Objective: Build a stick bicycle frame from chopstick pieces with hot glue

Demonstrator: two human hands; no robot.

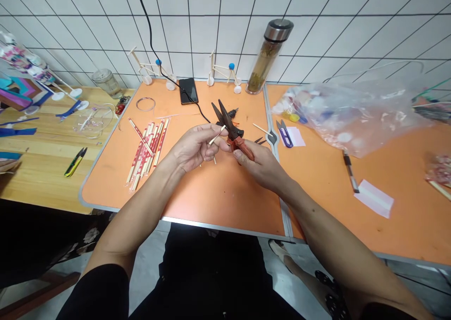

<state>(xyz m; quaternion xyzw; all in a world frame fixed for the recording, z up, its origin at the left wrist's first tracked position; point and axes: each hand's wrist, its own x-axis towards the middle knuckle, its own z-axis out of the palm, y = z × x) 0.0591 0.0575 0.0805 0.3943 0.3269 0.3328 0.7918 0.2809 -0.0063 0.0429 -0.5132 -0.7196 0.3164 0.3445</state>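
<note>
My left hand [197, 146] is closed, pinching a short pale wooden stick [217, 136] between thumb and fingers, above the orange table. My right hand [259, 162] is wrapped round the red handles of a pair of pliers [229, 122]. The pliers' long dark jaws are spread apart and point up and away from me. The stick lies just left of the pliers, near their pivot; whether they touch I cannot tell. Behind the pliers lies a black tool [232, 113] on a cord, partly hidden. Paper-wrapped chopsticks [146, 153] lie in a pile left of my left hand.
Two stick models with blue balls [231, 66] stand by the wall, with a phone [188, 91] between them. A tea bottle [269, 57], plastic bag [359, 108], purple snips [284, 133] and pen [350, 171] are rightward. Yellow snips [75, 161] lie on the wooden table [49, 179].
</note>
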